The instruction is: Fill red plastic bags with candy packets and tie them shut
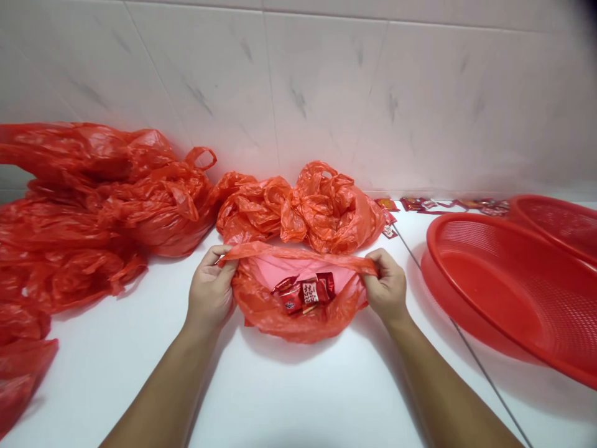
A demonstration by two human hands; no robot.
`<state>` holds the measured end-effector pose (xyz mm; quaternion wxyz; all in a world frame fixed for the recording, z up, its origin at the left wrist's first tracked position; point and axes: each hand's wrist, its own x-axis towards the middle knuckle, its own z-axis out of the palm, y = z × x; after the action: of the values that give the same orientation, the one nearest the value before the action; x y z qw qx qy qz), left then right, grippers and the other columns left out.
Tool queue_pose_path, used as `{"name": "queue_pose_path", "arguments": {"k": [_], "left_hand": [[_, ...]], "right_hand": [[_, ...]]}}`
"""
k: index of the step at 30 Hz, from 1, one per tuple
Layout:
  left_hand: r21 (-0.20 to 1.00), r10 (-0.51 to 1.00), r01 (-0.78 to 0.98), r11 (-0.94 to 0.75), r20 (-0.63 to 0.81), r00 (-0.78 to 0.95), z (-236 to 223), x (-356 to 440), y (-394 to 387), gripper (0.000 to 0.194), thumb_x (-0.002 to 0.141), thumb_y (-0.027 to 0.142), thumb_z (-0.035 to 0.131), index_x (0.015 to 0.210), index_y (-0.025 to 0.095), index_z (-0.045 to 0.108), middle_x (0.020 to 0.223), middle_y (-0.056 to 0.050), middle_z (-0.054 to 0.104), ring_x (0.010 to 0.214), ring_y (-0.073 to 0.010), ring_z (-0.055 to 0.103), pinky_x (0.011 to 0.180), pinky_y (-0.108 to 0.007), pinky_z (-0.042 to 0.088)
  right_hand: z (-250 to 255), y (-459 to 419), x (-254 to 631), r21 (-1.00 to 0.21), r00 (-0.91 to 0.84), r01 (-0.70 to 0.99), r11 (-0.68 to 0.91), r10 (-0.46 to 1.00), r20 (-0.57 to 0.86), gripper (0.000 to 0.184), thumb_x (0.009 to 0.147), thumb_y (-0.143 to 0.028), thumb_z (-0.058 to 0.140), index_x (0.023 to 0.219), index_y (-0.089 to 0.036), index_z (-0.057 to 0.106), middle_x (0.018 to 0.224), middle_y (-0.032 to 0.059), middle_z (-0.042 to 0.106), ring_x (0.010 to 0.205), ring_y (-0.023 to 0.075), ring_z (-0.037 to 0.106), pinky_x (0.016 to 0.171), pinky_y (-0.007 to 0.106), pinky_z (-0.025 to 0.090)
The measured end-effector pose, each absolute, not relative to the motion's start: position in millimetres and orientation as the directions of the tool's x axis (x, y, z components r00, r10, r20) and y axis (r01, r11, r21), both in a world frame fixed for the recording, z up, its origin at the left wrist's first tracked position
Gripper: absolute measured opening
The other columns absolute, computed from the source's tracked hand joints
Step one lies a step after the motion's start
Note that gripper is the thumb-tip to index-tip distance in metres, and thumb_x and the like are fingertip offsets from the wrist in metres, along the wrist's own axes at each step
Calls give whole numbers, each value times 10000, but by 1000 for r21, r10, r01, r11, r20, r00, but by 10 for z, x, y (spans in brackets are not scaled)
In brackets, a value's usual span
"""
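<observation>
Between my hands a thin red plastic bag (298,330) rests on the white table, its mouth stretched wide. My left hand (212,289) pinches the left end of the rim between thumb and fingers. At the opposite end, my right hand (386,285) grips the rim in the same way. Inside lie several small red candy-like packets (310,294) with pale printing; the bottom of the bag is hidden beneath them. Directly behind it sit crumpled, knotted red bags (321,208), close to the far rim.
A heap of red plastic bags (107,193) covers the left side. On the right stands a red perforated basket (485,298), with a second red basket (559,218) behind it. Small red packets (415,204) lie along the tiled wall (326,93). A dark seam (471,354) crosses the table (298,404).
</observation>
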<state>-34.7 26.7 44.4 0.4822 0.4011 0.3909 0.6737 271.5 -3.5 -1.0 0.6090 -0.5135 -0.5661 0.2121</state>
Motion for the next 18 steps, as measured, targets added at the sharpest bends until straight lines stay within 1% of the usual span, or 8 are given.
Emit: {"name": "queue_pose_path", "arguments": {"k": [3,7,9,11,13,14,16,18], "left_hand": [[912,957,-328,-247,176,-231,397,-371,315,399,674,402,979,858,210,682,760,19,723,613,-123,647,603,-219,543],[912,931,-275,-303,222,-291,323,-412,378,342,650,357,966,800,198,704,748,25,702,647,-117,625,647,-213,526],[920,928,-255,-297,215,-304,302,-416,389,308,653,332,946,773,184,703,719,28,680,643,-112,606,643,-206,505],[913,930,-278,-299,213,-300,305,-409,375,279,693,358,900,753,177,696,689,25,655,626,-117,591,626,-214,490],[899,932,-311,-309,220,-289,329,-405,350,241,718,359,852,760,173,707,693,11,659,628,-128,595,621,-228,491],[894,931,-323,-310,218,-292,347,-409,340,206,710,325,836,764,168,713,703,5,668,635,-132,600,622,-229,492],[892,929,-337,-303,197,-314,387,-438,341,131,671,217,798,740,163,700,686,11,660,623,-119,586,608,-212,478],[885,917,-353,-304,172,-359,424,-497,368,110,638,139,738,677,167,639,623,38,608,578,-90,542,572,-183,442]], "right_hand": [[-17,-3,2731,-854,284,349,387,824,490,115,851,-216,648,818,-231,539,597,-79,484,507,106,386,496,235,312],[-21,-9,2766,-795,363,418,440,721,590,133,820,-165,632,871,-237,532,650,-70,547,525,117,471,533,245,388],[-18,-33,2778,-780,346,441,445,717,605,153,816,-154,627,896,-240,529,667,-68,566,522,122,505,533,248,405],[9,-62,2789,-758,316,447,476,708,631,177,818,-160,647,936,-239,541,711,-57,602,527,121,527,524,246,406],[59,-78,2813,-743,258,432,511,719,645,233,817,-179,677,1013,-234,563,714,-63,602,515,110,503,511,237,381],[87,-75,2834,-752,205,420,508,754,624,272,819,-195,690,1063,-231,574,692,-74,588,509,106,482,510,233,370],[127,-36,2901,-803,59,401,440,863,502,332,829,-245,712,1140,-216,600,655,-83,574,520,106,471,527,229,371],[126,35,2989,-852,-47,406,332,938,343,279,835,-310,737,1075,-195,653,667,-60,600,566,113,500,557,233,390]]}}
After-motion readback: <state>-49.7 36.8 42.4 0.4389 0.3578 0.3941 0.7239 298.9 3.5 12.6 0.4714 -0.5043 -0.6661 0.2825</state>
